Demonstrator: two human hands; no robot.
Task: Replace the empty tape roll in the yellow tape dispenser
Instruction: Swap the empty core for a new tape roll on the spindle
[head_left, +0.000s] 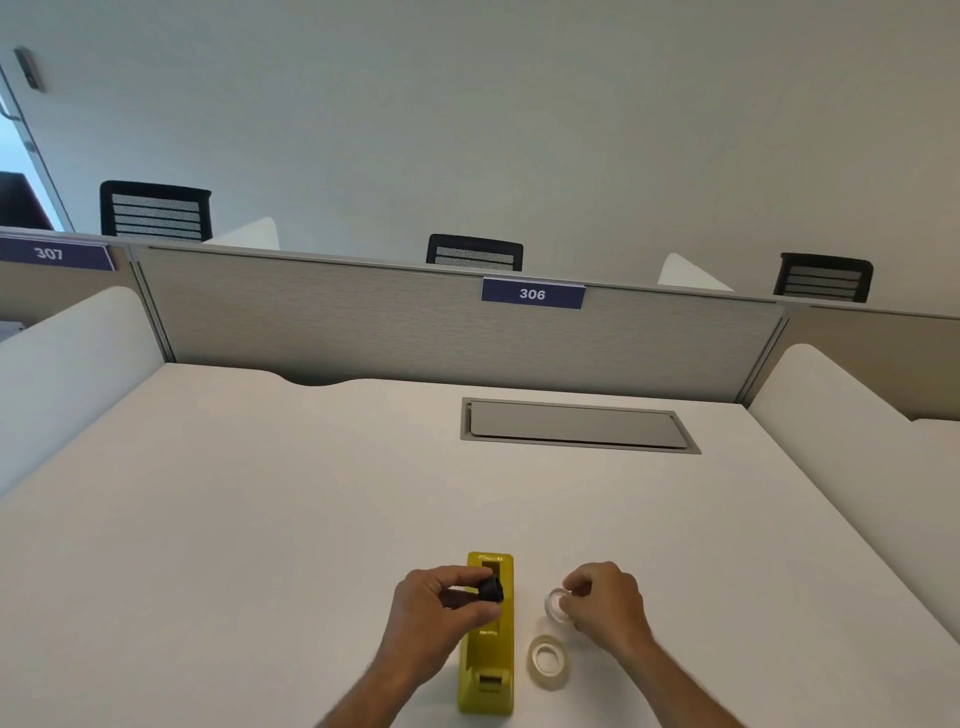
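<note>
The yellow tape dispenser (487, 654) lies lengthwise on the white desk (260, 519) near its front edge. My left hand (441, 608) holds a small black spindle (491, 590) between thumb and fingers, just above the dispenser's open well. To the right, my right hand (605, 603) pinches a thin, clear ring, the empty tape core (556, 605), lifted a little off the desk. A fuller roll of clear tape (546, 661) lies flat on the desk beside the dispenser, below my right hand.
A grey cable-hatch lid (576, 426) is set into the desk further back. A fabric partition (415, 322) labelled 306 closes the far edge, with white side dividers (67, 364) on both sides. Black office chairs (156, 210) stand beyond it.
</note>
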